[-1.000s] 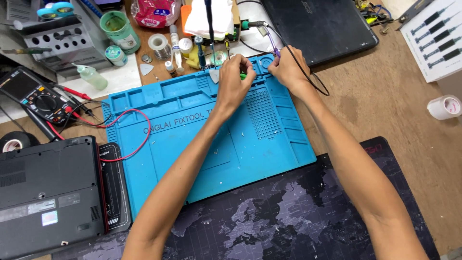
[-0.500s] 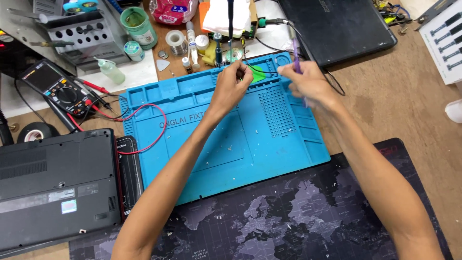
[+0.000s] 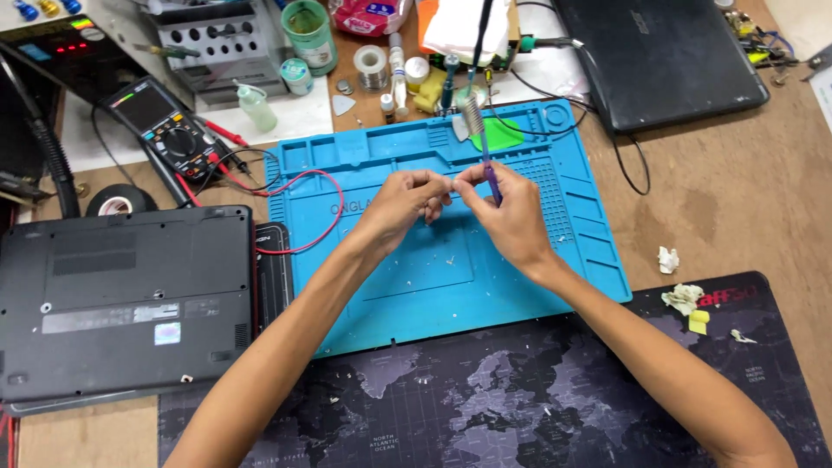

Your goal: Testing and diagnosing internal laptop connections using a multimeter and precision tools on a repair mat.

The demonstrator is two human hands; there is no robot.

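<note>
Both my hands meet over the middle of a blue silicone work mat (image 3: 416, 286). My right hand (image 3: 511, 212) grips a thin purple-handled tool (image 3: 490, 178) that points up toward the mat's far edge. My left hand (image 3: 406, 201) pinches its fingertips together right beside the right thumb; whatever small part sits between them is too small to make out. A green pick-shaped piece (image 3: 498, 134) lies on the mat just beyond the tool's tip.
A closed black laptop (image 3: 121, 299), underside up, lies left of the mat, a multimeter (image 3: 160, 130) with red leads behind it. Another dark laptop (image 3: 667, 56) sits far right. Bottles, solder reel and a green cup (image 3: 309, 35) crowd the far edge. Crumpled paper scraps (image 3: 685, 299) lie right.
Both hands have drawn back from the mat's far edge toward its middle and come together. The right hand brought the purple tool along.
</note>
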